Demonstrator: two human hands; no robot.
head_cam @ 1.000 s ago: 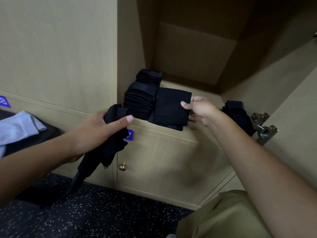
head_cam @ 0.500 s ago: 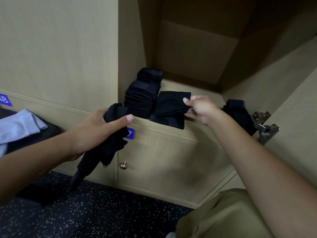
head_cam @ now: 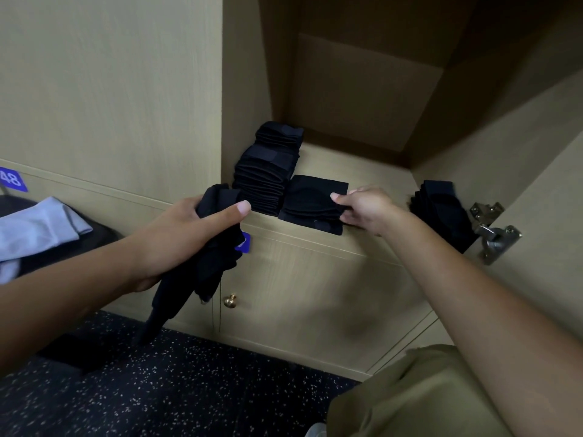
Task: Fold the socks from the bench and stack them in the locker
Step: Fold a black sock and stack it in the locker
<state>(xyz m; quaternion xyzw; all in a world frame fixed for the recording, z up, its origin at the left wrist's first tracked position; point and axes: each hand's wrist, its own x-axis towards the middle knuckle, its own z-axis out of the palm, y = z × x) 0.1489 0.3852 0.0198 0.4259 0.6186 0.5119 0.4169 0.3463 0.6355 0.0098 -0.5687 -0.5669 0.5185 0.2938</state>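
Head camera: your right hand (head_cam: 366,208) pinches a folded sock (head_cam: 312,200) at the locker's front lip, mid-frame, while your left hand (head_cam: 189,238) grips a bundle of unfolded socks (head_cam: 202,269).

Your right thumb and fingers are curled onto the sock's right edge; your left fingers wrap fully round the dangling bundle, lower left of centre. The folded sock sits on a short pile that overhangs the locker shelf (head_cam: 362,171), just beside the tall stack (head_cam: 265,178). Release carelessly and that overhang could tip the pile to the floor. Nudge left and the leaning tall stack may topple. A loose sock could also slip from your left grip.
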